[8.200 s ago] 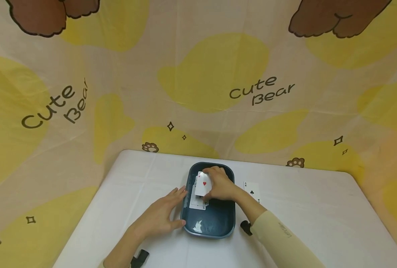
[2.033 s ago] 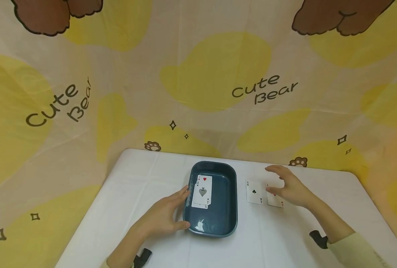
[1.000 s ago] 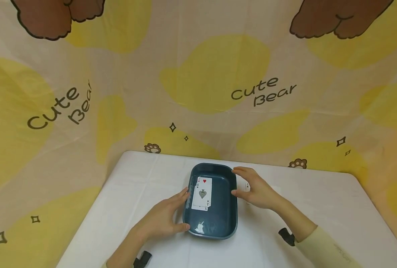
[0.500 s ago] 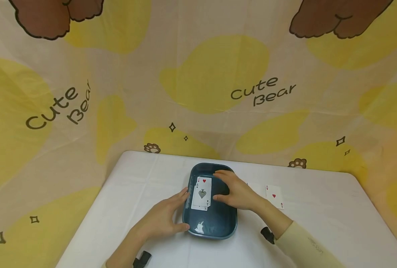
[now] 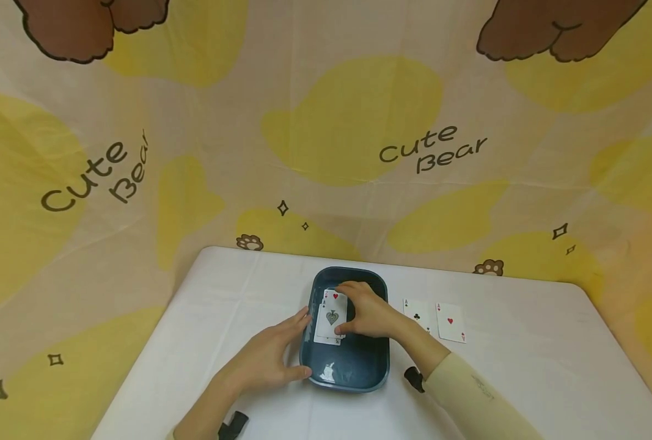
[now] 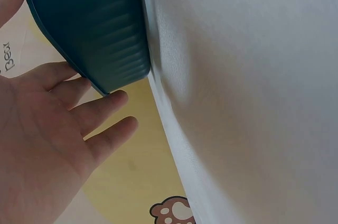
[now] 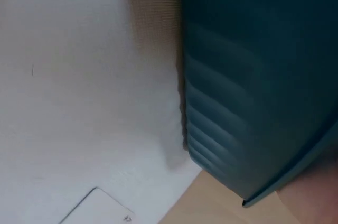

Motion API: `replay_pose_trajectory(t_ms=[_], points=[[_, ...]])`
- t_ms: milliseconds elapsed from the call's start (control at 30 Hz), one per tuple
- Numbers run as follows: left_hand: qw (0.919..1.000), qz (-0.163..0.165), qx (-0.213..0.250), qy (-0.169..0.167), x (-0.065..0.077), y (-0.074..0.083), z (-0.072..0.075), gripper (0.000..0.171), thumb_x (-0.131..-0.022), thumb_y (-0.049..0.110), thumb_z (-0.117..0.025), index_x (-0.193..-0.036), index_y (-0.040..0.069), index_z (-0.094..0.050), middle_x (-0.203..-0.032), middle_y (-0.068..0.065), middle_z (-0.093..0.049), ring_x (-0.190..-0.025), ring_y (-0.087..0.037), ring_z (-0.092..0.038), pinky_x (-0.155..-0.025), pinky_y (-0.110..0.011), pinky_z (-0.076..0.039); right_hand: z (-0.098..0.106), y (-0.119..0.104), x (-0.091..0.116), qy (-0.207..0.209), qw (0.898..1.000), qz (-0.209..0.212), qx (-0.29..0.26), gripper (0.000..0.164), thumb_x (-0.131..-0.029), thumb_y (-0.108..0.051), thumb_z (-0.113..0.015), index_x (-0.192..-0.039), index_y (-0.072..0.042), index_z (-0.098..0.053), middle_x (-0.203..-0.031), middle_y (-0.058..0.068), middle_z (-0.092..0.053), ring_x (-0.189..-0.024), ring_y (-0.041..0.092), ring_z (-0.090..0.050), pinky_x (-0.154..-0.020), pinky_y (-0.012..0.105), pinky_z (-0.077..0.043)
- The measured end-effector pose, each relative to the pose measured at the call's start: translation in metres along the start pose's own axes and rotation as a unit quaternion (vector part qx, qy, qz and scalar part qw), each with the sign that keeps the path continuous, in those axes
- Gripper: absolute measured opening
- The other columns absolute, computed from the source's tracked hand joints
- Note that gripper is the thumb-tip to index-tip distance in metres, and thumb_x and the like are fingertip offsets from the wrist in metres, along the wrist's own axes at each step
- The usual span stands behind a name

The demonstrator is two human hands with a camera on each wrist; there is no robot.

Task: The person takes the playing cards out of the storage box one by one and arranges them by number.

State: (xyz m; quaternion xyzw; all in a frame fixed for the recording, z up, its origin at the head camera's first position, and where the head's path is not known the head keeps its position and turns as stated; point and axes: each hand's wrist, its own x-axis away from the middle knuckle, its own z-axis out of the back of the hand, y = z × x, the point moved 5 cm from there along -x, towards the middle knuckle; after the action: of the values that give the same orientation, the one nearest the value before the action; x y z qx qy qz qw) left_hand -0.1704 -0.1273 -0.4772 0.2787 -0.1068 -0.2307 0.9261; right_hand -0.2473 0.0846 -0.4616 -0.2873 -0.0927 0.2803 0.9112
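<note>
Behind the white counter (image 5: 249, 293) hung a beige cloth (image 5: 326, 198) patterned in yellow and lettered "Cute Bear". On the counter stood a dark blue dish (image 5: 358, 360); within it, toward its left wall, the ace of spades (image 5: 332, 319) lay face up on other cards (image 5: 319, 333) that showed only at their edges. One of these displayed a red heart at the far edge of the ace. The right hand (image 5: 365, 310) extended over the dish's right rim, its thumb and fingers bent and set apart across the ace; whether they pinched it could not be told. The left hand (image 5: 265, 354) rested against the left rim of the dish, fingers extended and thumb well apart. To the right of the dish, face up on the counter, lay the ace of clubs (image 5: 417, 316), partly hidden by the right forearm (image 5: 421, 348), and, farther out, the ace of hearts (image 5: 450, 321). Black fittings (image 5: 414, 379) projected left and right of the dish, and a pale sleeve (image 5: 468, 391) covered part of the right forearm. Beyond the dish, brown paw prints (image 5: 489, 267) marked the cloth.
</note>
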Motion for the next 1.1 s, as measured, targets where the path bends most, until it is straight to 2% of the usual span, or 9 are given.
replay_pose_trajectory(t_ms=[167, 367, 533, 867, 1100], points=[[1.0000, -0.001, -0.001, -0.001, 0.000, 0.000, -0.001, 0.094, -0.085, 0.050, -0.080, -0.162, 0.014, -0.041, -0.171, 0.006, -0.028, -0.150, -0.032, -0.040, -0.115, -0.061, -0.040, -0.005, 0.004, -0.006, -0.005, 1.000, -0.010, 0.005, 0.084, -0.076, -0.030, -0.095, -0.144, 0.002, -0.058, -0.149, 0.019, -0.055, -0.134, 0.038, -0.048, -0.114, 0.056, -0.044], [1.0000, -0.006, -0.003, 0.000, 0.001, -0.001, 0.000, 0.094, -0.086, 0.050, -0.080, -0.162, 0.013, -0.040, -0.171, 0.006, -0.028, -0.151, -0.031, -0.040, -0.116, -0.059, -0.040, -0.013, 0.004, -0.013, -0.009, 1.000, -0.002, 0.004, 0.083, -0.072, -0.030, -0.097, -0.139, 0.003, -0.062, -0.141, 0.019, -0.059, -0.124, 0.034, -0.053, -0.108, 0.054, -0.048], [0.9998, -0.016, -0.005, 0.005, 0.002, 0.000, 0.002, 0.094, -0.086, 0.050, -0.080, -0.162, 0.012, -0.041, -0.171, 0.004, -0.029, -0.150, -0.032, -0.041, -0.116, -0.059, -0.041, -0.021, 0.004, -0.017, -0.020, 1.000, -0.004, 0.010, 0.083, -0.071, -0.031, -0.098, -0.139, 0.002, -0.063, -0.140, 0.019, -0.060, -0.122, 0.034, -0.054, -0.107, 0.054, -0.048], [1.0000, -0.009, 0.000, 0.001, 0.001, -0.001, 0.000, 0.094, -0.086, 0.051, -0.080, -0.163, 0.014, -0.040, -0.171, 0.006, -0.029, -0.150, -0.032, -0.041, -0.115, -0.060, -0.041, -0.029, 0.008, -0.018, -0.029, 0.999, -0.021, 0.038, 0.085, -0.069, -0.031, -0.099, -0.140, -0.003, -0.063, -0.139, 0.017, -0.061, -0.121, 0.034, -0.054, -0.107, 0.061, -0.045], [1.0000, -0.008, -0.001, 0.001, 0.000, -0.002, 0.000, 0.094, -0.086, 0.051, -0.080, -0.163, 0.015, -0.040, -0.171, 0.006, -0.028, -0.150, -0.032, -0.042, -0.115, -0.060, -0.041, -0.031, 0.011, -0.020, -0.028, 0.998, -0.030, 0.045, 0.089, -0.066, -0.029, -0.101, -0.142, -0.003, -0.062, -0.139, 0.016, -0.060, -0.121, 0.033, -0.052, -0.107, 0.060, -0.044]])
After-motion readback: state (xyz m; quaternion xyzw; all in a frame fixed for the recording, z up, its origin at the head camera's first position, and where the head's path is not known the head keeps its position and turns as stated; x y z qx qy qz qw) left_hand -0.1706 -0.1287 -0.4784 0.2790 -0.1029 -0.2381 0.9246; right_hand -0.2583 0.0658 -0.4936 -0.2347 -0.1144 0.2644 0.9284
